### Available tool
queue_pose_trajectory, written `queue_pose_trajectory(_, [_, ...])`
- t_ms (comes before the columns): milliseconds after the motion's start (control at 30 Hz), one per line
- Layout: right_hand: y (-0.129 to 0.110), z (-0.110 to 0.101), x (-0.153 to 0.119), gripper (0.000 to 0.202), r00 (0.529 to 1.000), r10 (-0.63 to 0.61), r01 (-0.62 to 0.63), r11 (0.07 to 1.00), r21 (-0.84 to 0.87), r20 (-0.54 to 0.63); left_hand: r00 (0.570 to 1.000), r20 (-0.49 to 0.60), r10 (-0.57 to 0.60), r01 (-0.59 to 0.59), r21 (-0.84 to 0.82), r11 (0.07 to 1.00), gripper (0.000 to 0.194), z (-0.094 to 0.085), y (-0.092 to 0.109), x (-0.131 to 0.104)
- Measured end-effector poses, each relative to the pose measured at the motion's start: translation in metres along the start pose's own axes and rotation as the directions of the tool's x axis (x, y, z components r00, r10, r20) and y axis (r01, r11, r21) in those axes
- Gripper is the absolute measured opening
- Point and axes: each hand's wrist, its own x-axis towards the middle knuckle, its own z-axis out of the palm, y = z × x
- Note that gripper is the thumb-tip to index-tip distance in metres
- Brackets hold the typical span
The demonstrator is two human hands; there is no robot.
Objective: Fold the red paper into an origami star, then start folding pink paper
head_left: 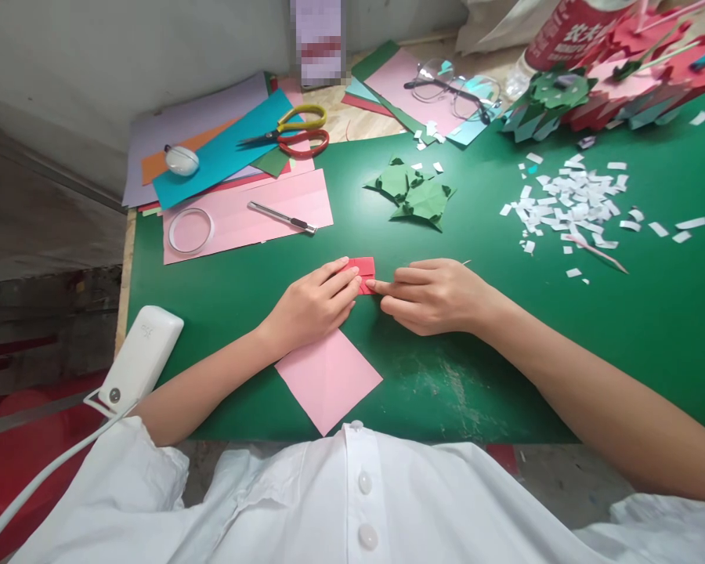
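Note:
A small folded piece of red paper (363, 266) lies on the green tabletop between my hands. My left hand (317, 301) holds it down, its fingertips pressed on the left part. From the other side, my right hand (426, 296) has the index fingertip on the paper's lower right edge, with the other fingers curled in. A pink paper square (332, 380) with faint creases rests below my left hand, partly covered by it. Beyond the hands sit green folded paper pieces (423, 200). The tip of a thin pale stick shows behind my right hand.
At the left are scissors (291, 135), a utility knife (282, 217), a tape roll (191, 229) and coloured sheets (211, 157). Glasses (452, 88) lie at the back. White paper scraps (576, 196), folded paper models (623, 78), and a white device (144, 352) with a cable stand around.

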Motion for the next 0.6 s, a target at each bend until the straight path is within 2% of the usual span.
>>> queue_pose_trajectory(133, [0.001,0.001,-0.002,0.033,0.999,0.033,-0.034,0.997,0.066,0.005,1.000,0.004,0.003,-0.003,-0.017,1.000,0.021,0.001,-0.001,-0.002])
queue_pose_trajectory(300, [0.004,0.006,-0.004,0.026,0.995,0.027,-0.017,0.994,0.105,-0.100,0.999,0.041,-0.028,0.032,-0.098,0.995,0.030,0.006,-0.004,-0.009])
queue_pose_trajectory(467, [0.006,0.014,-0.009,0.020,0.972,0.218,-0.200,0.964,0.174,-0.091,0.998,0.044,-0.036,0.040,-0.103,0.994,0.030,0.007,-0.007,-0.009])
queue_pose_trajectory(600, [0.009,0.018,-0.008,0.003,0.943,0.321,-0.305,0.939,0.161,-0.088,1.000,0.032,0.002,0.003,-0.153,0.988,0.028,0.008,-0.011,-0.009])
